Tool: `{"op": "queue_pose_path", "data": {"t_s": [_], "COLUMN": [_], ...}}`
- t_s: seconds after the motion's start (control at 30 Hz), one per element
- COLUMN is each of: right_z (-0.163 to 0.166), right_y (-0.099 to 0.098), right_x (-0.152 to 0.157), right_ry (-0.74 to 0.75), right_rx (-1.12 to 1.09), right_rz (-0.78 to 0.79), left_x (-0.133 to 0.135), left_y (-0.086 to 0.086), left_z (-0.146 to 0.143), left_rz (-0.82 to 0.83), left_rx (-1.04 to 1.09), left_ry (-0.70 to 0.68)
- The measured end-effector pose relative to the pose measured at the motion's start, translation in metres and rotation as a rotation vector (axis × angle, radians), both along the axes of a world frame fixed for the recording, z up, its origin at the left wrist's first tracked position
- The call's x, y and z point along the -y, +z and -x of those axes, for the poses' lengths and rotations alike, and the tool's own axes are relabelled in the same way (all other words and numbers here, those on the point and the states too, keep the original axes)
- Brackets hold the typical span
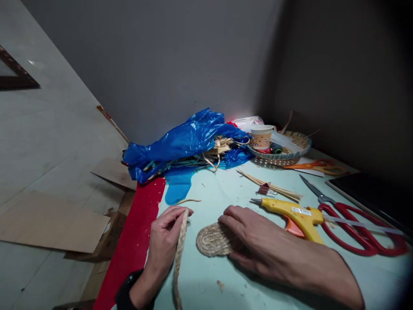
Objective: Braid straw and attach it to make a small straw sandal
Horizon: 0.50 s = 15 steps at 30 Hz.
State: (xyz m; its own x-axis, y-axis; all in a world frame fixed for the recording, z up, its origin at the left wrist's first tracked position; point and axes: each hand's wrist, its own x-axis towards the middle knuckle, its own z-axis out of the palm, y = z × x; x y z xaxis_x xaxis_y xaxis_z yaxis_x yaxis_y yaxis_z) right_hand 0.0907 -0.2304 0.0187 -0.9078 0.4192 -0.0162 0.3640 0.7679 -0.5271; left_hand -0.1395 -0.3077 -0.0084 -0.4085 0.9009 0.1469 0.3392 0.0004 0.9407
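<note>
Coil: a flat oval coil of braided straw [211, 239] lies on the pale table [209, 284], near its front edge, between my two hands.
Braid: the loose braided cord [179, 249] runs from under the picture's lower edge up to the left hand's fingertips, just left of the coil. I cannot tell whether its end meets the coil.
Left hand: the left hand [164, 239] has its grip closed on the braided cord, thumb and fingers pinching it near the top.
Right hand: the right hand [254, 243] lies flat on the coil's right half. Its grip is released, palm down, pressing and holding nothing.
Doing it well: I judge this to be winding the braid round the coil. I would hold the coil flat under the palm, lay the cord snug against its edge without twisting, and keep fingers off any hot glue.
Tools: a yellow glue gun [298, 215] lies just right of the right hand, with red scissors [355, 226] beside it.
Farther back: a clipped bundle of straw strips [277, 188], orange scissors [314, 165], and a woven basket [300, 151] holding a paper cup [261, 137].
Back left: a blue plastic bag [187, 140] spills straw beside a red sheet [135, 241].
</note>
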Motion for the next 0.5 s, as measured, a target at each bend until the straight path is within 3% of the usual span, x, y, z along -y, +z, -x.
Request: {"op": "queue_pose_path", "data": {"t_s": [0.13, 0.27, 0.5], "right_z": [-0.017, -0.029, -0.035], "right_y": [0.000, -0.001, 0.018], "right_x": [-0.009, -0.013, -0.012], "right_ry": [-0.107, -0.098, -0.116], "right_rx": [-0.102, -0.252, -0.325], "right_rz": [0.079, 0.111, 0.242], "left_x": [-0.001, -0.005, -0.005], "left_y": [-0.006, -0.008, 0.000], "left_z": [-0.005, -0.017, -0.039], "left_rz": [0.085, 0.144, 0.181], "left_rx": [0.223, 0.414, 0.638], "left_ry": [-0.028, -0.024, -0.057]}}
